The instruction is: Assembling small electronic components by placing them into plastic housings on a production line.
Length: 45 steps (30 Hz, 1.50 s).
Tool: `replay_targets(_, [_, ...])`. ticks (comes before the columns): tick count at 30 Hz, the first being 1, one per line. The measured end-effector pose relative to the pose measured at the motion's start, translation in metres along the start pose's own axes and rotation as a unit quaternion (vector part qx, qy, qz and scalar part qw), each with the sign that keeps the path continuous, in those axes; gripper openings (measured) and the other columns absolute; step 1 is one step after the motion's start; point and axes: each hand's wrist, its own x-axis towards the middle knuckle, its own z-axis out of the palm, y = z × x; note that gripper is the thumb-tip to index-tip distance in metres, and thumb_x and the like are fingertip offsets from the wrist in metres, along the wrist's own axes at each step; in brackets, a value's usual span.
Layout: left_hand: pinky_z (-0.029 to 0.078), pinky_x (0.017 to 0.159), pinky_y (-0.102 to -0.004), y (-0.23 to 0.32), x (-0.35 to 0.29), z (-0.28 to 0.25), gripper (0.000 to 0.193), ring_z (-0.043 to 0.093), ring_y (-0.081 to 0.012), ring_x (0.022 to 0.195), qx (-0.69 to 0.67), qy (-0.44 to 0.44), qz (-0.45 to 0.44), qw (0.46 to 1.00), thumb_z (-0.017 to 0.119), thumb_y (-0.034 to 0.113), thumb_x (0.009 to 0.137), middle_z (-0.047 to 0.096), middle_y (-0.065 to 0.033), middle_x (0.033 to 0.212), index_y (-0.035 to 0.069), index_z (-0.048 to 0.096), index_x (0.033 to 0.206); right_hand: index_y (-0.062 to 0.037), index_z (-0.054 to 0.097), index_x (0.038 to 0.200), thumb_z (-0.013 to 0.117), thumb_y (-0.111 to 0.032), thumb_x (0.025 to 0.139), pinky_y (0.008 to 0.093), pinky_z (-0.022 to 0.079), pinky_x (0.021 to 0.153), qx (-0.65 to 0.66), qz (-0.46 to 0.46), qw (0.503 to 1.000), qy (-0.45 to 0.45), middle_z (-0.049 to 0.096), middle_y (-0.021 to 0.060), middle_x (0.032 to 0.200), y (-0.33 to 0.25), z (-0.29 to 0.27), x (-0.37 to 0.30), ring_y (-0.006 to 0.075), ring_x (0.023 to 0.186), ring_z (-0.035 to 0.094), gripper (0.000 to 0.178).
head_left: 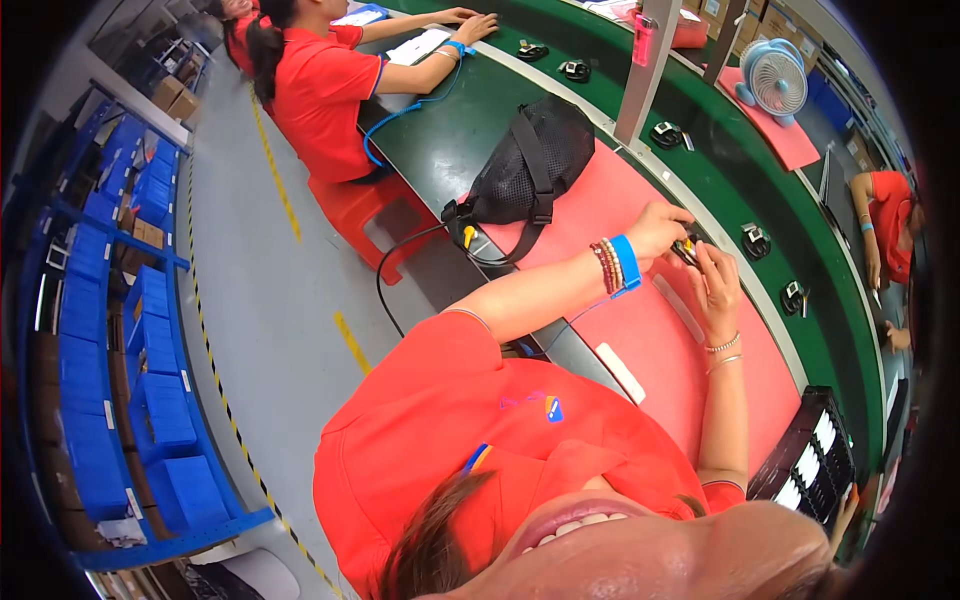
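Note:
My left hand (660, 232), with a blue band and beads at the wrist, is closed with its fingertips on a small dark piece (686, 249). My right hand (716, 285) pinches the same piece from the other side. The piece has light and yellowish spots; fingers cover much of it, so its kind cannot be made out. Both hands are over a pink mat (640, 330) at the edge of the belt. A thin blue cord runs from the wristband toward the table edge. A white strip (621, 373) lies on the mat near my body.
Beyond the mat, a green conveyor belt (705, 190) carries several coiled black cables (755, 241). A black mesh bag (535, 165) lies to the left, a black rack (815, 450) stands at right. A small fan (775, 80) stands across the belt. Co-workers (320, 90) sit nearby.

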Motion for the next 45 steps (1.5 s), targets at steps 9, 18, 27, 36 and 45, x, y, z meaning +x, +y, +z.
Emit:
replay_targets(9, [0.048,0.041,-0.0240,-0.032,0.006,0.012,0.028,0.060,-0.0184,0.054,-0.086,-0.026,-0.086,0.992,0.049,0.015,0.087,0.061,-0.0112,0.081,-0.002,0.053,0.108,-0.0005,0.057,0.096,0.066,0.002,0.062,0.0376,0.045,0.077,-0.117,0.026,0.989,-0.083,0.057,0.0122,0.091,-0.011,-0.020,0.000,0.0298,0.087,0.054,0.036])
replay_targets(18, [0.052,0.052,-0.0334,-0.047,0.040,0.003,0.033,0.062,-0.0228,0.062,0.040,0.032,0.011,0.999,0.048,0.027,0.092,0.059,-0.0115,0.083,0.000,0.051,0.111,-0.0111,0.061,0.115,0.062,-0.047,0.080,0.0271,0.045,0.066,-0.092,0.426,0.883,0.175,0.064,0.0086,0.080,0.103,-0.107,0.029,0.0179,0.068,0.058,0.050])
replay_targets(27, [0.051,0.059,-0.0241,-0.052,0.037,0.012,0.031,0.062,-0.0146,0.070,0.170,-0.077,-0.012,0.982,0.051,0.014,0.092,0.064,-0.0147,0.097,-0.004,0.052,0.116,-0.0040,0.067,0.086,0.064,-0.040,0.077,0.0397,0.049,0.072,-0.195,0.559,0.787,0.172,0.065,0.0189,0.088,0.345,-0.136,-0.050,0.0328,0.083,0.063,0.038])
replay_targets(36, [0.050,0.062,-0.0230,-0.054,0.029,0.018,0.028,0.061,-0.0127,0.073,0.180,-0.103,0.000,0.978,0.052,0.012,0.091,0.064,-0.0141,0.098,-0.003,0.055,0.114,-0.0015,0.067,0.092,0.061,-0.038,0.079,0.0386,0.049,0.081,-0.289,0.636,0.708,0.105,0.064,0.0205,0.097,0.344,-0.108,-0.077,0.0331,0.092,0.061,0.039])
replay_targets(45, [0.050,0.059,-0.0224,-0.052,0.037,0.015,0.026,0.059,-0.0102,0.069,0.183,-0.097,0.012,0.978,0.051,0.010,0.091,0.064,-0.0123,0.096,-0.004,0.055,0.113,-0.0065,0.067,0.086,0.063,-0.048,0.076,0.0407,0.049,0.077,-0.430,0.582,0.689,-0.029,0.064,0.0150,0.093,0.198,-0.142,-0.052,0.0291,0.091,0.060,0.043])
